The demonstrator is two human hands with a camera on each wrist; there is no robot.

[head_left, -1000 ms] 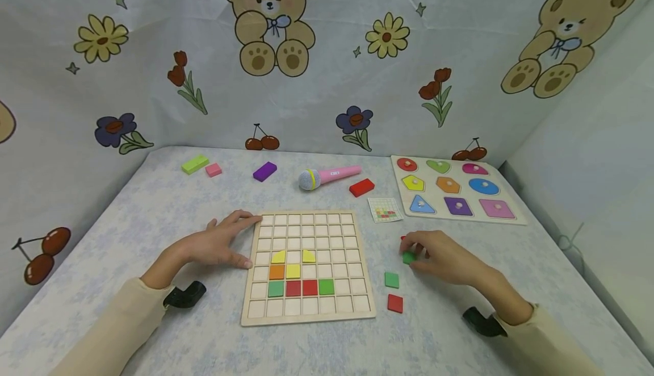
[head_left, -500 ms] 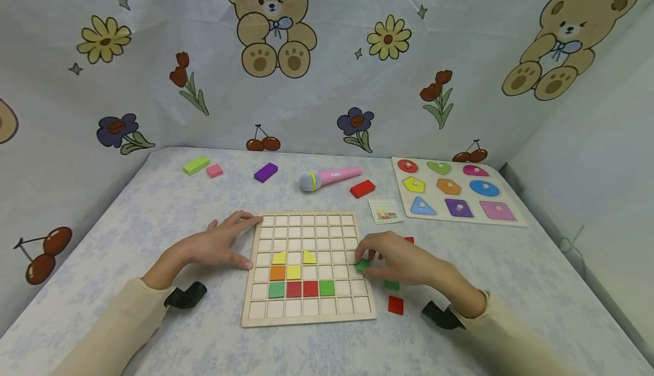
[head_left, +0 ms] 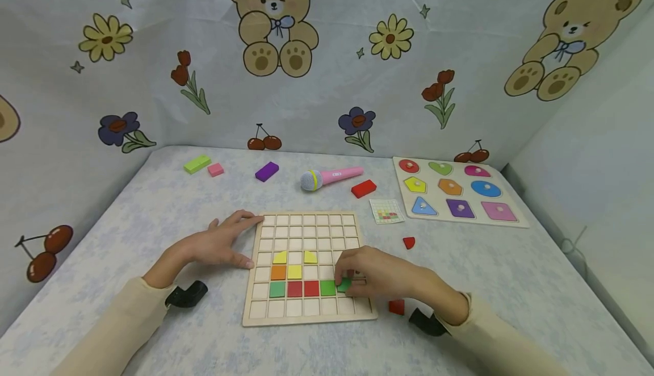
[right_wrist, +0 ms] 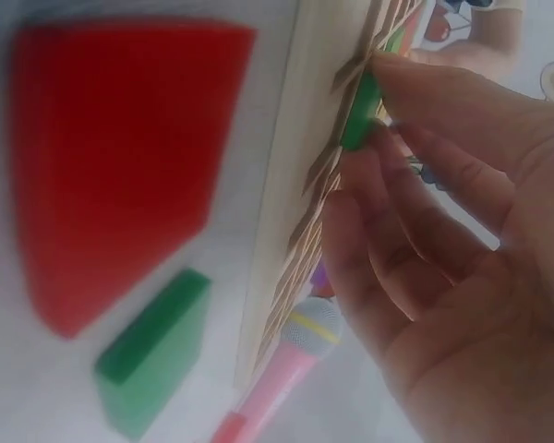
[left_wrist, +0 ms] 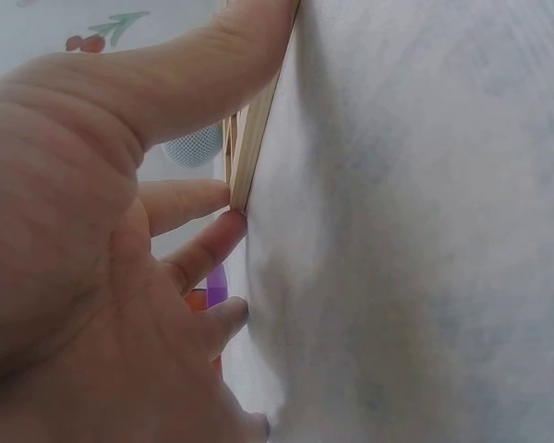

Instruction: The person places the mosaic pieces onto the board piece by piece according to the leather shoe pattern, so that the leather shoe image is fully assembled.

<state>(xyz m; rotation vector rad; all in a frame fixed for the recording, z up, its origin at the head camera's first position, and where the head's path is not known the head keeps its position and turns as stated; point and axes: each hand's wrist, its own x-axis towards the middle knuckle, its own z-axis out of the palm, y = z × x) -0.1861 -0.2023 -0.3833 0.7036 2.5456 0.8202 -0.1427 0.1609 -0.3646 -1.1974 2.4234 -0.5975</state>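
A wooden grid board (head_left: 310, 309) lies flat on the table. Yellow, orange, red and green tiles sit in some of its cells. My right hand (head_left: 383, 275) pinches a green tile (right_wrist: 361, 111) between thumb and fingertips over the lower right of the grid. This tile is right beside the green tile (head_left: 327, 288) at the end of the tile row. At the board's left edge, my left hand (head_left: 217, 244) rests with fingers spread, thumb and index finger touching the rim. To the right of the board lie a red tile (head_left: 396, 306) and a loose green tile (right_wrist: 157, 351).
A red rounded piece (head_left: 409, 242) lies near a small pattern card (head_left: 386, 211). Farther back are a shape puzzle board (head_left: 434, 191), a pink toy microphone (head_left: 332, 176) and red (head_left: 364, 188), purple (head_left: 267, 171), pink (head_left: 216, 169) and lime (head_left: 197, 164) blocks.
My right hand has carried the green tile leftward from the table to the grid, next to the tile row. The left hand has stayed at the board's edge.
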